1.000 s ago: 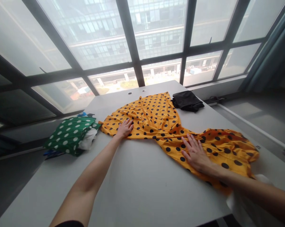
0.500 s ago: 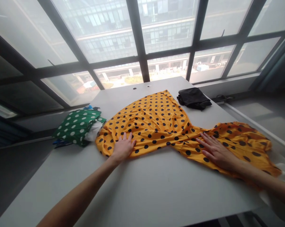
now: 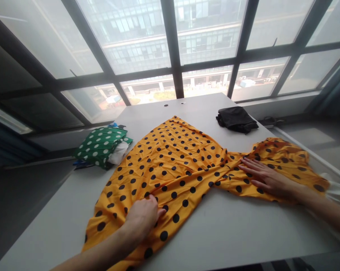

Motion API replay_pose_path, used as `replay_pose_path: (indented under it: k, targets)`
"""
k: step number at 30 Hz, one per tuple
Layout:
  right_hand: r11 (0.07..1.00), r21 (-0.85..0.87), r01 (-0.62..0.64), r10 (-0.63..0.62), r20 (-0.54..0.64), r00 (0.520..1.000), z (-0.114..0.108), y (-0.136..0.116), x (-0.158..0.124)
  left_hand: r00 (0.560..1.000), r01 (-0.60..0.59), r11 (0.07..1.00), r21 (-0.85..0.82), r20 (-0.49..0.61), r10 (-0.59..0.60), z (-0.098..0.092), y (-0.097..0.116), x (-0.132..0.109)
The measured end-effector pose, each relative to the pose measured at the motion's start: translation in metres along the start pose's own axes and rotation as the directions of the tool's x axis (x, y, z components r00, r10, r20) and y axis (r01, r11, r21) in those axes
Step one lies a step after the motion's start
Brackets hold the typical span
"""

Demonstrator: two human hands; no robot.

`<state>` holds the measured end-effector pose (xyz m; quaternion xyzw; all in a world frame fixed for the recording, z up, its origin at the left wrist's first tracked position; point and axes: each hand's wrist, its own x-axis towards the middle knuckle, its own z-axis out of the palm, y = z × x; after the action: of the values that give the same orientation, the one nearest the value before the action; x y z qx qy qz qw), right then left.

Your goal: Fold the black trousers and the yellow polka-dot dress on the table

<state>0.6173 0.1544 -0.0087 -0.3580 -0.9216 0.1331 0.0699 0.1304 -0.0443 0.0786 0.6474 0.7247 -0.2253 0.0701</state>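
Observation:
A yellow dress (image 3: 170, 150) with black polka dots lies spread across the white table (image 3: 215, 233), its wide skirt part at the left and a bunched part at the right. My left hand (image 3: 143, 213) is closed on the skirt's near side, fingers curled into the cloth and fingertips partly hidden. Flat on the dress just right of its narrow, gathered middle rests my right hand (image 3: 267, 178), fingers stretched out. Creases run from the narrow part toward my left hand.
A folded green cloth with white dots (image 3: 100, 146) lies at the table's left edge, with a white cloth (image 3: 119, 152) beside it. Folded black fabric (image 3: 236, 118) sits at the back right. Large windows (image 3: 141, 37) stand behind the table.
My left hand has moved nearer to me and its fingers have curled, drawing the skirt's near edge down and spreading it wider. My right hand stays flat on the dress.

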Motion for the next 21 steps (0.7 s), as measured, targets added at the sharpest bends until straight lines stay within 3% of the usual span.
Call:
replay_pose_path:
  k: [2, 4, 7, 10, 12, 15, 18, 21]
  targets:
    - [1.000, -0.008, 0.017, -0.017, 0.009, 1.000, -0.002, 0.000, 0.006, 0.998, -0.041, 0.999, -0.015, 0.041, 0.042, -0.011, -0.008, 0.000]
    - [0.999, -0.021, 0.040, -0.040, -0.018, 0.999, -0.006, -0.003, 0.012, 0.998, -0.067, 0.997, -0.028, 0.006, 0.067, -0.027, -0.018, 0.011]
    - [0.998, -0.002, 0.057, -0.057, -0.154, 0.986, -0.019, -0.019, 0.026, 0.971, -0.089, 0.988, -0.127, -0.232, 0.058, -0.049, -0.032, 0.053]
    - [0.989, 0.133, 0.057, -0.013, -0.312, 0.950, -0.041, -0.052, 0.056, 0.868, -0.241, 0.933, -0.267, -0.489, 0.085, -0.057, -0.041, 0.120]
    - [0.957, 0.280, 0.076, 0.025, -0.343, 0.939, -0.053, -0.077, 0.090, 0.830, -0.311, 0.905, -0.291, -0.547, 0.109, -0.052, -0.043, 0.167]
    - [0.847, 0.523, 0.090, 0.064, -0.269, 0.961, -0.055, -0.106, 0.164, 0.855, -0.260, 0.923, -0.284, -0.512, 0.083, -0.035, -0.041, 0.219]
    - [0.635, 0.771, 0.046, 0.037, -0.089, 0.995, -0.035, -0.114, 0.249, 0.883, -0.231, 0.928, -0.292, -0.464, 0.074, -0.017, -0.039, 0.240]
    - [0.365, 0.924, -0.116, 0.053, 0.103, 0.993, -0.008, -0.111, 0.328, 0.887, -0.229, 0.928, -0.293, -0.456, 0.075, -0.006, -0.039, 0.242]
